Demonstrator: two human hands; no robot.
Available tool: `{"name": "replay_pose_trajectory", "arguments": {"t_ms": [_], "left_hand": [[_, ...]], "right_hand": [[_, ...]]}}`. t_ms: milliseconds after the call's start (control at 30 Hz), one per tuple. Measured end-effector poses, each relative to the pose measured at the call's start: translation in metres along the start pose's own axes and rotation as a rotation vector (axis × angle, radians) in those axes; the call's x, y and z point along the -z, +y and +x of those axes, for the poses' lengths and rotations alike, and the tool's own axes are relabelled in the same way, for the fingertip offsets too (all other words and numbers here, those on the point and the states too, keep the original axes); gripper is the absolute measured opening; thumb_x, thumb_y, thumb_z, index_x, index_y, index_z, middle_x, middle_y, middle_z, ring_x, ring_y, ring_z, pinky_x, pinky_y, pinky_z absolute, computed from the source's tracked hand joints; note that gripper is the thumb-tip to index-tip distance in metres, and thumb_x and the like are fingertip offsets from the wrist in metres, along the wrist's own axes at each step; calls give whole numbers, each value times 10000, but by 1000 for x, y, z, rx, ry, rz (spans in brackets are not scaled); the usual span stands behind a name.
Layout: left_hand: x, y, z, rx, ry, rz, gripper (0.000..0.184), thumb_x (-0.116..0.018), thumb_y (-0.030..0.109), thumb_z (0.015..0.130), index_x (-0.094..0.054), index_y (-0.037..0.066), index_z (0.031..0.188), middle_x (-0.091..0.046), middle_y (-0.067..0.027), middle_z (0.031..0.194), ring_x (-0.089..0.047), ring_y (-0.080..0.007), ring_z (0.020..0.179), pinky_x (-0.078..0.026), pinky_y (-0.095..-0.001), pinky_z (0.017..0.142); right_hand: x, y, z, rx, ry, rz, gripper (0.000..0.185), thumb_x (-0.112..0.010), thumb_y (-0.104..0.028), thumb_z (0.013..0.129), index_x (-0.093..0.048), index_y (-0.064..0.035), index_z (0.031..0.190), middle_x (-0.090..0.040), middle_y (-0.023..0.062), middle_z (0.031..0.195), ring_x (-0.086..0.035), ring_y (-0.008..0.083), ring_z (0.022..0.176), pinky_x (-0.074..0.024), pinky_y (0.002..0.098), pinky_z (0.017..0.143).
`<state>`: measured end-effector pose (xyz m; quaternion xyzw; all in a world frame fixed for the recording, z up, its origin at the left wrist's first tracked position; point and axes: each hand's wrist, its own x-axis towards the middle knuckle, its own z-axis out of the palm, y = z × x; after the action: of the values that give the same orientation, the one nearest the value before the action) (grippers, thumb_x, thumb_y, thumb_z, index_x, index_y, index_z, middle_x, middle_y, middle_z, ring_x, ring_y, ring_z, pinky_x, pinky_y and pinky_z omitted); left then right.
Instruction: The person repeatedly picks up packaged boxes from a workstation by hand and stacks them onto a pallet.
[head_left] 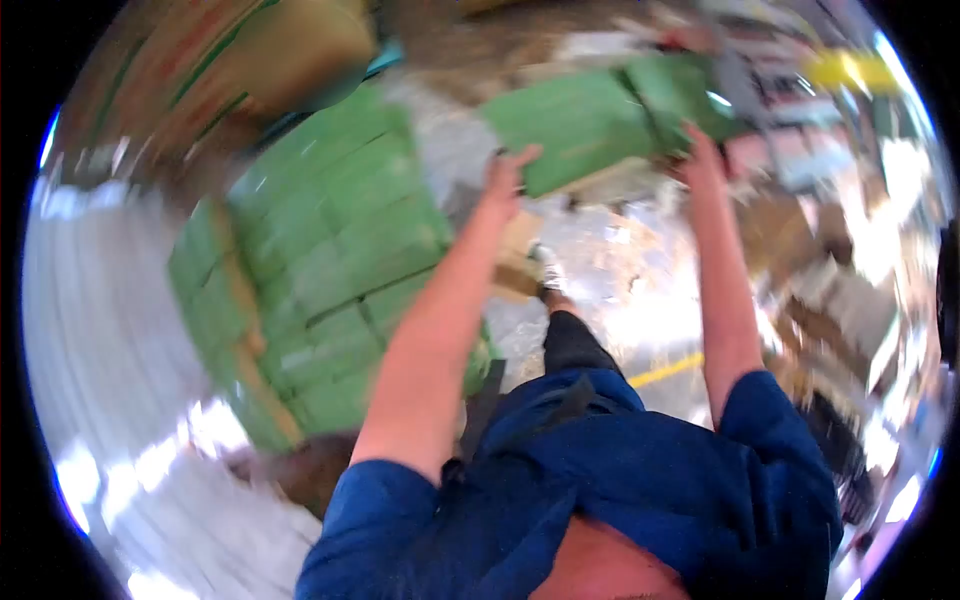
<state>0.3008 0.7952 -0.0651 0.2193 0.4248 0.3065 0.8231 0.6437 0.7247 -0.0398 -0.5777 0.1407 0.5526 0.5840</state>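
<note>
In the head view, a green carton (pixel 570 120) with a tan lower edge is in front of me. My left hand (pixel 510 178) is at its near left corner, thumb reaching over the green top and the other fingers mostly hidden. Dark bands show on the fingers. My right hand (pixel 695 155) grips near the right end, where a second green piece (pixel 678 95) adjoins the first. Motion blur smears the fingers; whether the two green pieces are joined I cannot tell. Left of my left arm stands a large stack of green cartons (pixel 340 220).
A brown box (pixel 518 260) sits on the floor beside my foot. Blurred cardboard and bundles (pixel 840 310) are piled on the right. A yellow line (pixel 665 370) crosses the floor. Large brown cartons (pixel 220 70) stand at the upper left, with pale ribbed sheeting (pixel 100 320) below.
</note>
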Motion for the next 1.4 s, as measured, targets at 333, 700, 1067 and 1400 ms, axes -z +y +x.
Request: {"name": "replay_pose_trajectory", "arguments": {"t_ms": [333,700,1067,1400], "left_hand": [[73,-4,-171,-88,393,-181,828,-803,63,691,-339,-17,1372,-571,-194,1204,-616,-298,1039,-525,-431,892],[277,-151,-486,-372,976,-585,599,-757,141,757,-475,6,1268,-574,-141,1209,-587,-278,1075,-502,-422,900],[525,-186,-637,-639,1223,-940,545,-720,129,809,-488,53,1296,-580,-70,1197,-569,-238,1074,-487,-361,893],[685,-169,-683,-769,1285,-882,551,-715,124,820,-467,85,1311,-570,-56,1210,-563,-230,1093,-489,-362,886]], "right_hand": [[-48,28,-30,-206,-40,60,446,-563,-411,901,-556,-120,1239,-594,107,1203,-532,300,1066,-423,469,892],[-50,128,-79,-69,82,42,476,-863,-384,651,-516,-121,844,-505,40,926,-455,204,840,-438,391,709],[-226,585,-285,-677,-513,-531,242,-626,-299,902,-623,-87,1018,-675,64,980,-648,207,845,-525,314,683],[-394,900,-382,-601,-955,-966,282,-698,-415,841,-568,-169,885,-569,14,818,-524,145,772,-405,364,617]]}}
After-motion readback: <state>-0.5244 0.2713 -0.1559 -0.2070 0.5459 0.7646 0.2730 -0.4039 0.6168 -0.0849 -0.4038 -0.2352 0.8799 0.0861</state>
